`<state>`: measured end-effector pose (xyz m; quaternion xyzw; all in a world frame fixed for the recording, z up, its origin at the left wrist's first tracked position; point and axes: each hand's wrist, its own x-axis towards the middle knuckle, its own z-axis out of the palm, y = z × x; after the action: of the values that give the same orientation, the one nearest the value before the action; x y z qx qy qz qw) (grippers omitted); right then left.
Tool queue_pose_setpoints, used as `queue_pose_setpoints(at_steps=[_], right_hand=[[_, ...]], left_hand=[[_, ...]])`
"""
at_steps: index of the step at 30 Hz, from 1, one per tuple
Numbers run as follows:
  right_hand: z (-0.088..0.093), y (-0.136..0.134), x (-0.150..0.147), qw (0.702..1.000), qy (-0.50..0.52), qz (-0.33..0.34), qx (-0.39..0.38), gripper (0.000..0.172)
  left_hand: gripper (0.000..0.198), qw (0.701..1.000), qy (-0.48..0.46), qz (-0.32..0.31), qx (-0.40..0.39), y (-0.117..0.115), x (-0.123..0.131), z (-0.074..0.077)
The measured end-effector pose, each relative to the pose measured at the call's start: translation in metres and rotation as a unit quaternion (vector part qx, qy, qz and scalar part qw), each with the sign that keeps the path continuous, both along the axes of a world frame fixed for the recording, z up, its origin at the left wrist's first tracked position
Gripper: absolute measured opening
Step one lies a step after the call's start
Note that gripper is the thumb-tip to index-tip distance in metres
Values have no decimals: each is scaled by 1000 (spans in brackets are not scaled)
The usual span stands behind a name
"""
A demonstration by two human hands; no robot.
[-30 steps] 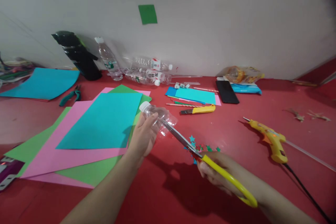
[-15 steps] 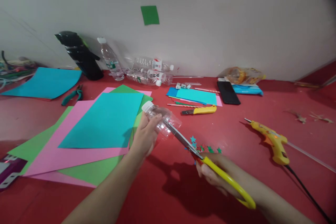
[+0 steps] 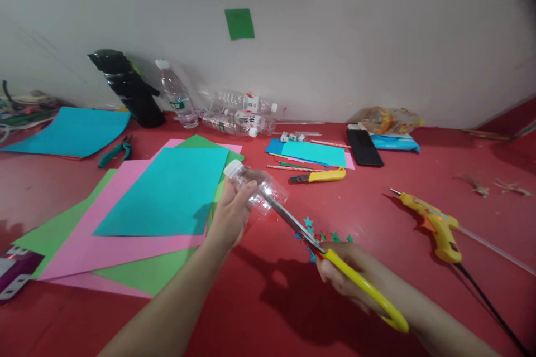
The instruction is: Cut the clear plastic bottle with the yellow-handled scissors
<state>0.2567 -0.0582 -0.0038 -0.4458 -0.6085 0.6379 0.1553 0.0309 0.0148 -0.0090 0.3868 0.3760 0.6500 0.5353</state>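
Observation:
A clear plastic bottle top point(image 3: 273, 188) with a white cap point(image 3: 233, 168) is gripped in my left hand point(image 3: 231, 209), thumb along its side. My right hand point(image 3: 349, 273) is wrapped round the yellow handles of a pair of scissors point(image 3: 288, 219). The blades point up and left, their tips at the bottle's wall by my left thumb. They lie close together, and whether plastic sits between them I cannot tell. Small blue, red and green stars point(image 3: 334, 237) lie on the red table just beyond my right hand.
Coloured paper sheets point(image 3: 167, 192) lie at left, with pliers point(image 3: 116, 152) behind. A yellow utility knife point(image 3: 318, 175), a phone point(image 3: 364, 147) and more plastic bottles point(image 3: 234, 122) are further back. A yellow glue gun point(image 3: 431, 223) with its cord lies at right.
My left hand and the bottle piece have shifted very slightly to the left. The scissor blades look closer together than before.

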Motion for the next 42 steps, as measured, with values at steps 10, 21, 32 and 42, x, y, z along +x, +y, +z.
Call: queue_pose_setpoints(at_steps=[10, 21, 32, 42], right_hand=[[-5, -1, 3, 999, 27, 7, -40, 53], [-5, -4, 2, 998, 16, -21, -54, 54], [2, 0, -1, 1000, 12, -11, -14, 59], [-3, 1, 1, 993, 69, -13, -93, 47]], left_hand=[[26, 1000, 28, -11, 0, -2, 0, -4], [25, 999, 32, -13, 11, 1, -2, -3], [25, 992, 100, -44, 67, 1, -4, -14], [23, 986, 139, -44, 79, 0, -3, -15]])
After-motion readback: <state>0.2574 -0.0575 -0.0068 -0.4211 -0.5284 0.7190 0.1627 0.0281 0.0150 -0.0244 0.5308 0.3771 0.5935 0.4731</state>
